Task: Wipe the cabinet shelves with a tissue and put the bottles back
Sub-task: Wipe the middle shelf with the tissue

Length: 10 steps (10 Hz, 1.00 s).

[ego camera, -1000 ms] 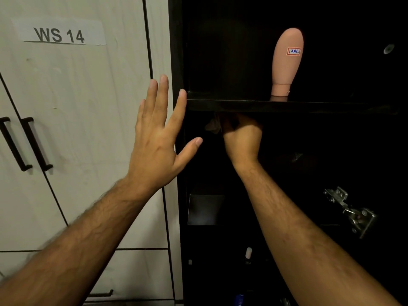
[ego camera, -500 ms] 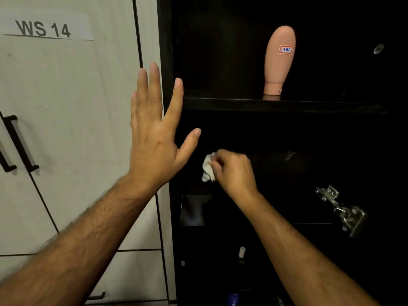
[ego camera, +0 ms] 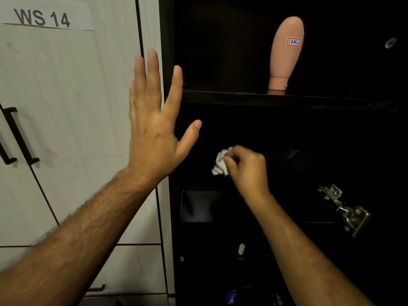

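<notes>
Tissue (ego camera: 220, 163), crumpled and white, pinched in curled fingers of right hand (ego camera: 246, 165) below upper shelf (ego camera: 287, 99) in dark cabinet; probably light, soft, tearable, best kept bunched by its middle. Pink bottle (ego camera: 286, 53) inverted on that shelf, sticker reading "17AC", likely light, smooth, tippy, best gripped round its body. Left hand (ego camera: 154, 120) left of that shelf, fingers straight and spread, over white door (ego camera: 66, 96) labelled "WS 14".

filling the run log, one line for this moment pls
left hand open, raised | right hand holds tissue below shelf | bottle on shelf
</notes>
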Available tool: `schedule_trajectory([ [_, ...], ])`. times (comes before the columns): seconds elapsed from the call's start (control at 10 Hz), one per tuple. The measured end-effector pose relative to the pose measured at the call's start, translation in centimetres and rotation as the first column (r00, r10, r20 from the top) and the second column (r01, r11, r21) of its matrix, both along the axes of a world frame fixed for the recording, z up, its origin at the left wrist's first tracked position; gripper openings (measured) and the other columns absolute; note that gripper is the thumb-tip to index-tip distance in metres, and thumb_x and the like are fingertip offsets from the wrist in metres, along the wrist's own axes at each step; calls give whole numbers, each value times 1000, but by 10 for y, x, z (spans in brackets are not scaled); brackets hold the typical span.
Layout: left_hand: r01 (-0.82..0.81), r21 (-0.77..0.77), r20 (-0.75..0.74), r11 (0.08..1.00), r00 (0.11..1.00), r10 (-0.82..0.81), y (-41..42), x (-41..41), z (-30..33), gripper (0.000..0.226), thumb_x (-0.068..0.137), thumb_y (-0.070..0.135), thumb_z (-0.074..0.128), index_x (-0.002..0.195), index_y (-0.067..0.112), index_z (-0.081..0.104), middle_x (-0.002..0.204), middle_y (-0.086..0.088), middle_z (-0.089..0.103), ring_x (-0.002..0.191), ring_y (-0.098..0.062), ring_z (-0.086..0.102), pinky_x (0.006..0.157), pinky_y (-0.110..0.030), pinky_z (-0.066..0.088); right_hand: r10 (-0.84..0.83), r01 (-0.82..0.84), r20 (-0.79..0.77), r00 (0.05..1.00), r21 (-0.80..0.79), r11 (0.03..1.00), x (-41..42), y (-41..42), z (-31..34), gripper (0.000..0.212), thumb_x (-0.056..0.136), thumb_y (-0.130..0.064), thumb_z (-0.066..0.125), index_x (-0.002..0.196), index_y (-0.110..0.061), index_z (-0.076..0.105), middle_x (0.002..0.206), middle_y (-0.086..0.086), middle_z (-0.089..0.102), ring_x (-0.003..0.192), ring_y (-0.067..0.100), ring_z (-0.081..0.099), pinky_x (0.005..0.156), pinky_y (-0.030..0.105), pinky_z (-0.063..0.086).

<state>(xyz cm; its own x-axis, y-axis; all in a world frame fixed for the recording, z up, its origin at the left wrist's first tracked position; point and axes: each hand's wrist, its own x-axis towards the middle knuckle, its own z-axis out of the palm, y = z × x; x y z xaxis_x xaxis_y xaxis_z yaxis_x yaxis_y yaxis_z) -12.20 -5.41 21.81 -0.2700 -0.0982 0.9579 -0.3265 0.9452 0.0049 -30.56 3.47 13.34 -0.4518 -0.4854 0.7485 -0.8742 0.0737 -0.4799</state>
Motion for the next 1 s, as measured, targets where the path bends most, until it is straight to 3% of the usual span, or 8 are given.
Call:
schedule_trajectory([
  [0.1,3,7,-5,1000,1000,-3,2,-1,0,77,93,37,60,150,3,20,153,-39,11,144,-53,5,116,-64,10,-53,90,-113,992,355,931,2,11,-41,16,87,-20,66,73,-17,60,63,-8,52,60,12,57,46,21,32],
  [0.2,16,13,-13,1000,1000,-16,4,-3,1,78,94,38,60,151,5,19,154,-38,10,144,-52,5,116,-64,10,-94,120,-101,991,306,945,0,9,-31,14,87,-23,66,75,-15,65,66,-2,62,66,18,64,48,25,38],
  [0.3,24,11,-20,1000,1000,-23,5,-5,1,78,93,37,60,151,6,18,154,-37,10,144,-52,4,116,-64,11,-71,73,47,996,-41,996,-8,6,15,6,81,-15,70,75,-13,71,71,4,70,66,17,65,61,29,49],
  [0.4,28,16,-26,999,999,-27,8,-6,2,78,93,37,61,151,4,19,154,-38,11,144,-53,5,115,-65,12,-17,99,209,978,-388,916,-22,1,63,8,83,-11,71,77,-8,73,72,3,69,61,7,59,60,16,48],
  [0.5,23,16,-24,1000,999,-22,9,-7,1,78,93,38,61,151,5,20,153,-39,11,143,-53,5,115,-65,12,-5,115,221,975,-487,866,-26,-5,75,9,86,-10,69,82,-2,73,74,-2,63,63,1,56,60,2,39],
  [0.7,11,-11,-15,1000,1000,-11,10,-8,2,78,92,37,62,151,8,20,153,-40,11,143,-55,5,115,-65,11,-42,62,126,991,-163,985,-22,15,7,13,79,-11,70,67,-15,66,60,-6,62,54,5,56,53,15,39],
  [0.9,32,-78,-23,996,999,-34,21,-15,11,75,92,37,62,149,8,23,151,-41,14,142,-56,6,116,-64,11,-130,96,112,985,269,958,-26,29,-35,21,82,-10,65,63,-18,61,59,-7,60,54,5,57,49,23,50],
  [1.0,39,-104,-11,994,999,-41,27,-20,16,74,92,37,61,149,6,25,152,-40,15,142,-56,7,116,-64,11,-105,81,179,978,137,987,-32,25,-2,14,80,-11,68,66,-16,68,62,-5,65,55,6,59,50,13,43],
])
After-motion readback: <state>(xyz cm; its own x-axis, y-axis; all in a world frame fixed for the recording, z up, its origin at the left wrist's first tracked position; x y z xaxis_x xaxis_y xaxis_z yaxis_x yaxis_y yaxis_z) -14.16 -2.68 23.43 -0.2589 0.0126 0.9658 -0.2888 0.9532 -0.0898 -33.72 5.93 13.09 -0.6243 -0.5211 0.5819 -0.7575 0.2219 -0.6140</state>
